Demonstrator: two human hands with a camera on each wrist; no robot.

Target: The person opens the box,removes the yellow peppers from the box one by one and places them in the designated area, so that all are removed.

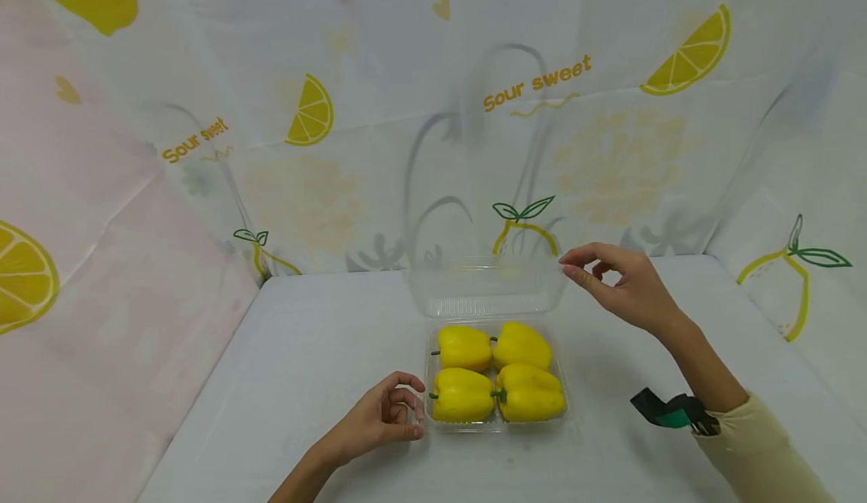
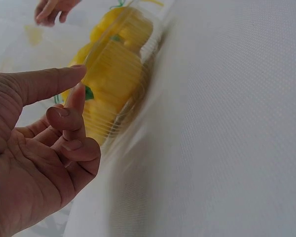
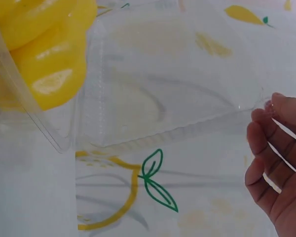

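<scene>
A clear plastic clamshell box (image 1: 500,427) stands unfolded on the table, with several yellow bell peppers (image 1: 463,394) in its base. Behind them rises the see-through lid (image 1: 488,292), tilted up from the base. My right hand (image 1: 619,281) pinches the lid's right corner between thumb and fingertips; in the right wrist view the lid (image 3: 153,98) stretches from that pinch to the base. At the base's left side is my left hand (image 1: 382,416), fingers loosely bent and fingertips right at the rim. The left wrist view shows its thumb (image 2: 54,84) overlapping the box edge.
A white cloth covers the table (image 1: 305,352). Around it hang printed curtains (image 1: 379,209) with lemon drawings, close behind the lid. A dark and green strap (image 1: 667,410) sits at my right wrist, beside the cream sleeve (image 1: 752,443).
</scene>
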